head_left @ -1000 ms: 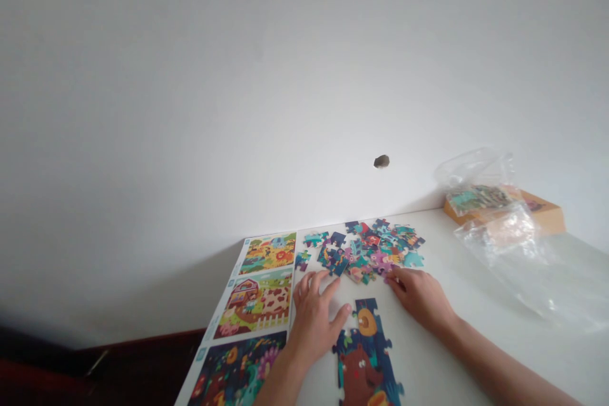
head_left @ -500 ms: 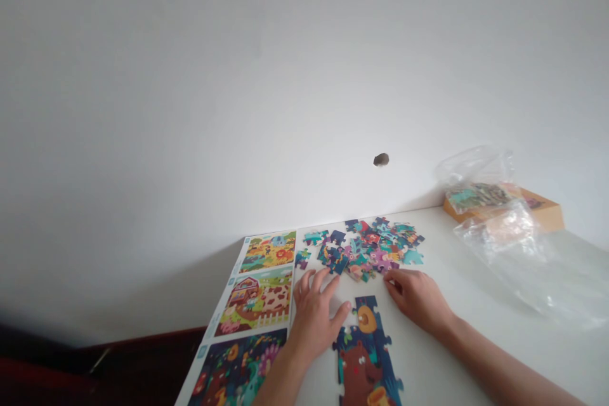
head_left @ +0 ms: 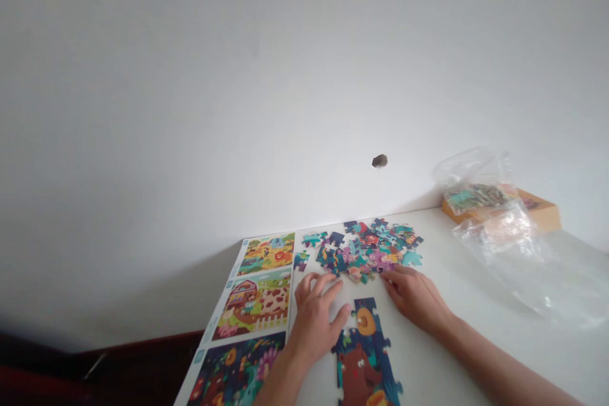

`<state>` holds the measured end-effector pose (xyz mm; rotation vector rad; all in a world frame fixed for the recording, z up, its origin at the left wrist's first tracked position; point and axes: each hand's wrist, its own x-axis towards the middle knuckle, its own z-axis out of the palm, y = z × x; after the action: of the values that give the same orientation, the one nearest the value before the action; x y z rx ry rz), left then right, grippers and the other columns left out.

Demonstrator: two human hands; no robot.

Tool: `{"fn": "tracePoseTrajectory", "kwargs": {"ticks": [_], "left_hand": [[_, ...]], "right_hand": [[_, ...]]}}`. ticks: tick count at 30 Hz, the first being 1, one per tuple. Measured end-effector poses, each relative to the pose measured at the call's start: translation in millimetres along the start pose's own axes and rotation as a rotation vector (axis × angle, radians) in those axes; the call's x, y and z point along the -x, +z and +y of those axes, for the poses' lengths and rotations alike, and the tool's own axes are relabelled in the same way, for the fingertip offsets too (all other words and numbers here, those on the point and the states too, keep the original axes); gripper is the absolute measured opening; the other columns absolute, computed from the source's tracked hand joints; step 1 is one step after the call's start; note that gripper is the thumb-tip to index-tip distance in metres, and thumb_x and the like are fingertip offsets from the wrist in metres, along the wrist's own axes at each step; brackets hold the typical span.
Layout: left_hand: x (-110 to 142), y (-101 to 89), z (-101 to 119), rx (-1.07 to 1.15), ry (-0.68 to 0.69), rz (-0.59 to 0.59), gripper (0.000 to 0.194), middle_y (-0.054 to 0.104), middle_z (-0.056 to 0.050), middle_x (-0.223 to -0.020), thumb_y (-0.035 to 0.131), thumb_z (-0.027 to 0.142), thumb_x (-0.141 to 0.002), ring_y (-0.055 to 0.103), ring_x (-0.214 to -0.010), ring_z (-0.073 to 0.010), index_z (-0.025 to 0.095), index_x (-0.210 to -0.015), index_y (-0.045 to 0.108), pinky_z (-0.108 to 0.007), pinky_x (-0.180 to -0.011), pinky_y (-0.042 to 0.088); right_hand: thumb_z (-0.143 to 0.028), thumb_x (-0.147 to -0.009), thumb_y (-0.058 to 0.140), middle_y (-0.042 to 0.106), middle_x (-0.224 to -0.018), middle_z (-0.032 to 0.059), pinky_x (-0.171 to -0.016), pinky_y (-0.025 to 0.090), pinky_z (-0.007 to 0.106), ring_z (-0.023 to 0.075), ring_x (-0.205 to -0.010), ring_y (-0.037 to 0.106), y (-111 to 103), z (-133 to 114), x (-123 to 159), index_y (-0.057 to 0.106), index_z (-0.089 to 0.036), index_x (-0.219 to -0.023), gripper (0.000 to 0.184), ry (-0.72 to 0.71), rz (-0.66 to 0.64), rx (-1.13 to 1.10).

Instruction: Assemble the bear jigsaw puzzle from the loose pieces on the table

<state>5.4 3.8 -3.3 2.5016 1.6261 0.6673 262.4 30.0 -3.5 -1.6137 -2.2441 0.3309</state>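
Observation:
My left hand (head_left: pixel 318 312) rests on the white table with its fingers spread, holding nothing. It lies just left of a joined strip of jigsaw puzzle (head_left: pixel 360 361), which shows a brown bear and a yellow lantern-like shape on dark blue. My right hand (head_left: pixel 415 295) is at the near edge of a heap of loose puzzle pieces (head_left: pixel 368 247). Its fingers are drawn together, with the tips touching the heap beside a purple piece (head_left: pixel 382 260). Whatever lies between those fingertips is hidden.
On the left lies a picture sheet (head_left: pixel 291 304) with safari, farm and night forest scenes. Clear plastic bags (head_left: pixel 511 228), one with pieces inside, lie over an orange box (head_left: pixel 547 219) at the right. A wall with a hole (head_left: pixel 379 161) stands behind the table.
My right hand has shifted very slightly left along the heap's edge. My left fingers have curled a little. The puzzle strip has not visibly moved.

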Motion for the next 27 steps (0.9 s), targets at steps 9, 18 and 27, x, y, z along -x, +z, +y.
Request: {"fn": "tracePoseTrajectory", "kwargs": {"ticks": [9, 18, 27], "left_hand": [[1, 0.2, 4, -0.003, 0.094, -0.123, 0.048, 0.045, -0.001, -0.150, 0.062, 0.048, -0.087, 0.030, -0.138, -0.0388, 0.035, -0.133, 0.057, -0.059, -0.109, 0.030], [3, 7.3, -5, -0.010, 0.025, -0.077, 0.049, 0.048, -0.003, -0.148, 0.062, 0.048, -0.087, 0.034, -0.137, -0.0383, 0.031, -0.133, 0.057, -0.059, -0.108, 0.033], [2, -7.4, 4, 0.029, 0.137, -0.167, 0.053, 0.044, -0.001, -0.151, 0.064, 0.050, -0.085, 0.031, -0.140, -0.0374, 0.036, -0.136, 0.055, -0.060, -0.110, 0.031]], "right_hand": [[-0.033, -0.094, 0.049, 0.047, -0.148, 0.0076, -0.109, 0.031, 0.055, 0.0348, -0.139, 0.032, 10, -9, -5, 0.053, -0.028, -0.138, 0.044, -0.232, 0.105, 0.101], [-0.029, -0.093, 0.052, 0.065, -0.124, 0.0041, -0.112, 0.026, 0.051, 0.0286, -0.130, 0.044, 4, -8, -1, 0.068, -0.032, -0.115, 0.027, -0.250, 0.143, 0.051], [-0.029, -0.090, 0.051, 0.062, -0.130, 0.0078, -0.103, 0.034, 0.050, 0.0293, -0.122, 0.050, 13, 15, -9, 0.062, -0.025, -0.123, 0.034, 0.031, 0.247, 0.126]]}}
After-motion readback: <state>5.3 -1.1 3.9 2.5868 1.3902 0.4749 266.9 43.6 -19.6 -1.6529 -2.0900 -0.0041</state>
